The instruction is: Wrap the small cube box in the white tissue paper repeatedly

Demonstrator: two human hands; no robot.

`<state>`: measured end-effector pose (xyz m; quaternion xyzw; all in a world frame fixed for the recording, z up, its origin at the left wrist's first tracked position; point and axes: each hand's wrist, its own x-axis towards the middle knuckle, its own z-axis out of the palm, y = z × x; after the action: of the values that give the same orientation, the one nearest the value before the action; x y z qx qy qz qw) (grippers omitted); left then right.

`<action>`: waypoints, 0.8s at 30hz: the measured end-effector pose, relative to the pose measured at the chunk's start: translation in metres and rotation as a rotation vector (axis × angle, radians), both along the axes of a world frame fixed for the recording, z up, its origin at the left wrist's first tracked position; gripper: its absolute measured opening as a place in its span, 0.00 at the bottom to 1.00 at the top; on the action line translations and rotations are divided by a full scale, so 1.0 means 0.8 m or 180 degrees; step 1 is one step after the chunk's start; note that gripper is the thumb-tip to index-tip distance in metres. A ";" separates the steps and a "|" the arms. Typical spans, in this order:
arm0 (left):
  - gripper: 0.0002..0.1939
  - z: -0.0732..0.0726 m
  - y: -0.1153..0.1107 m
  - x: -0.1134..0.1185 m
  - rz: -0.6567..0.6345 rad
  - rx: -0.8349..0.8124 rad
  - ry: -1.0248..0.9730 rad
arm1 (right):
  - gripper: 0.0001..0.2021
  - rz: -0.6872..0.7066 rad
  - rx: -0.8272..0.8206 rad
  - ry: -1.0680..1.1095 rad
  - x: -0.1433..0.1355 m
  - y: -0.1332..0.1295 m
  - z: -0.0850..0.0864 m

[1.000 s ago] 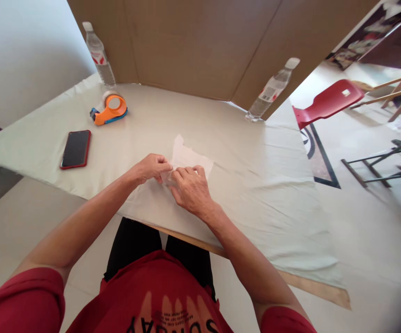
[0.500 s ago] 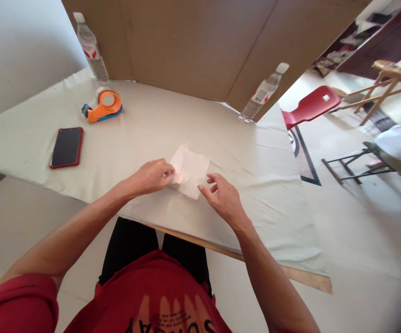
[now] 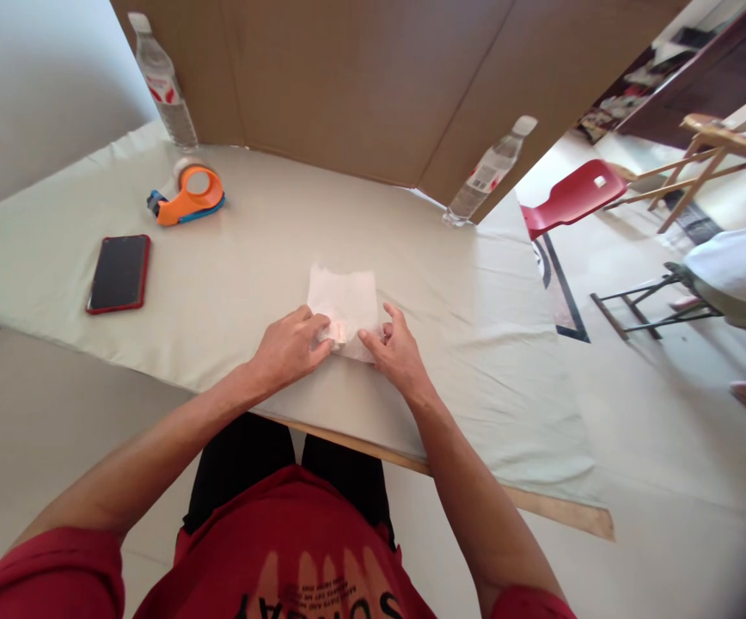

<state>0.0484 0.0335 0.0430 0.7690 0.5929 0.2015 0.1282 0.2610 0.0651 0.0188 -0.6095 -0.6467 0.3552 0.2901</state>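
A white, square tissue-like sheet [image 3: 345, 291] lies flat on the cloth in front of me. Near its front-left part is a small crinkled, pale pinkish bundle [image 3: 337, 334], too blurred to name more exactly. My left hand [image 3: 292, 346] comes in from the left, its thumb and fingers closed around the bundle's left side. On the other side, my right hand [image 3: 399, 351] has its thumb over the sheet's front-right edge. Its index finger points forward while the other fingers curl beside the edge, seemingly pinching it.
A red-edged phone [image 3: 119, 273] and an orange tape dispenser [image 3: 193, 199] lie on the left. Water bottles, one left [image 3: 165, 90] and one right [image 3: 490, 174], stand against a cardboard panel [image 3: 360, 86]. Past the table's right side are a red chair [image 3: 576, 196] and a seated person [image 3: 743, 266].
The sheet has turned to sit squarer to me. My left hand has moved slightly nearer to me and right, around the bundle; my right hand has moved left, its thumb now over the sheet.
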 end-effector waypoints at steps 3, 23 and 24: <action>0.10 -0.002 0.003 0.001 -0.0157 0.0277 -0.0055 | 0.40 -0.0001 0.0117 0.0114 -0.001 0.008 -0.002; 0.09 0.017 0.023 -0.008 -0.0992 0.0202 0.0707 | 0.33 -0.0047 -0.0084 0.1320 -0.034 0.010 0.015; 0.09 0.018 0.023 -0.008 -0.0990 0.0152 0.0703 | 0.34 -0.0039 -0.0152 0.1394 -0.037 0.010 0.016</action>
<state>0.0424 0.0520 0.0576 0.8717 0.4724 0.1077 0.0736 0.2312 0.0729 0.0318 -0.5284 -0.5559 0.4925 0.4113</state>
